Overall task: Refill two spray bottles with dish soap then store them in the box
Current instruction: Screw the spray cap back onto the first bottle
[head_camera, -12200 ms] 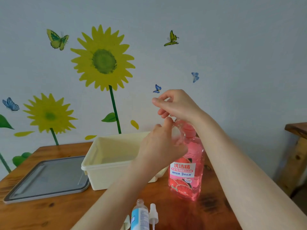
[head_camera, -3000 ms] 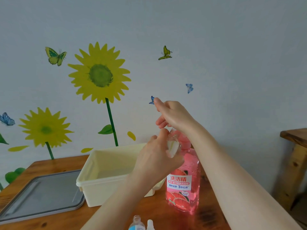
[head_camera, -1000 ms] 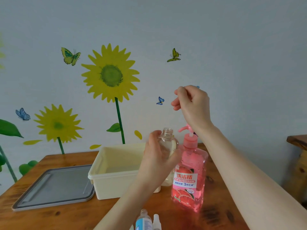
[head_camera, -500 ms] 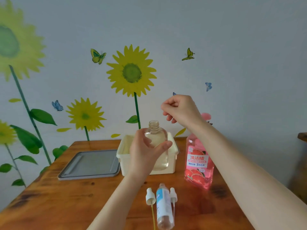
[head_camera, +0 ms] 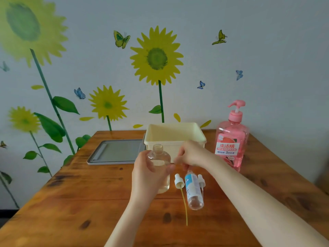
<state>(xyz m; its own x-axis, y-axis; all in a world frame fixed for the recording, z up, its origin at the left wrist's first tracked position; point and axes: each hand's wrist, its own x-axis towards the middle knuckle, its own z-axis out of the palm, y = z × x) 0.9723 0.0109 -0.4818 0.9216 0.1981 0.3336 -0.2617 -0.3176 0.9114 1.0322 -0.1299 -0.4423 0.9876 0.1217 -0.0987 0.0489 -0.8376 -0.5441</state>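
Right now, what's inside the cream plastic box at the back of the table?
The cream plastic box shows only bare inner walls. Its floor is hidden behind the front rim, the left hand and the right hand.

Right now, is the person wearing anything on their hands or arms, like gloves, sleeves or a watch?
Nothing that shows. The left hand and right hand are both bare, without gloves or visible rings. Both forearms are uncovered down to the bottom edge of the picture, with no sleeve, watch or bracelet in sight. Anything worn higher up the arms lies outside the view.
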